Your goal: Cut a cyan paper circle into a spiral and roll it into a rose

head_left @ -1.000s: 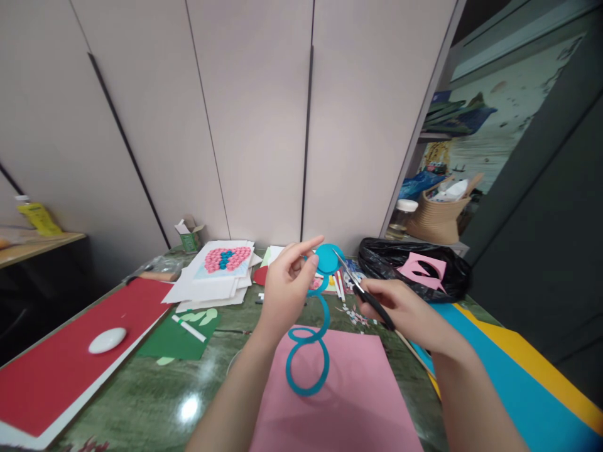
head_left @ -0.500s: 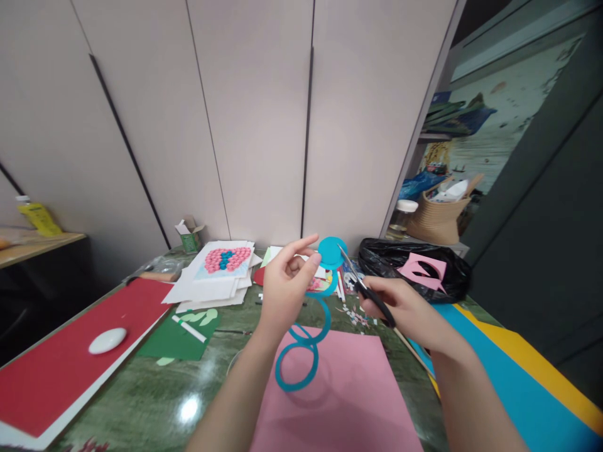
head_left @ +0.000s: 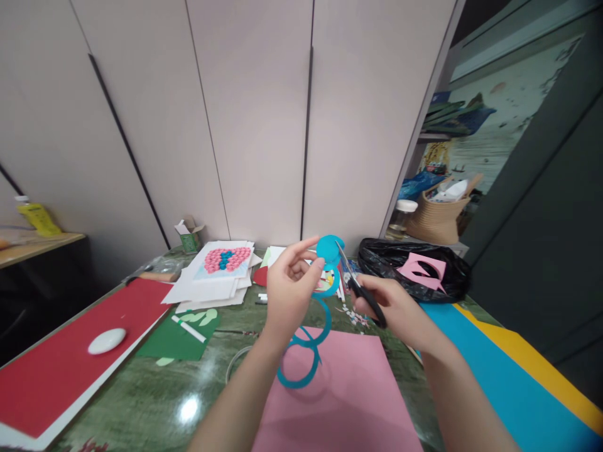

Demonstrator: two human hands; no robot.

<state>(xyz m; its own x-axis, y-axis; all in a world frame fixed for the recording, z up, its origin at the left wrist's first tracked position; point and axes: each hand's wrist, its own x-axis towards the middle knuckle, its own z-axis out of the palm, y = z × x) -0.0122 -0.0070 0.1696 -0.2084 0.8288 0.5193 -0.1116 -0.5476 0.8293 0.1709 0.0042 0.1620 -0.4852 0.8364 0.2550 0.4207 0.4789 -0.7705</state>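
Pink paper (head_left: 348, 389) lies nearest on the bench (head_left: 141, 395). Above it, a blue paper spiral (head_left: 328, 251) is pinched by the left hand (head_left: 287, 295); scissors (head_left: 360, 292) are gripped by the right hand (head_left: 393, 307). Short snips are best taken while the spiral is turned.
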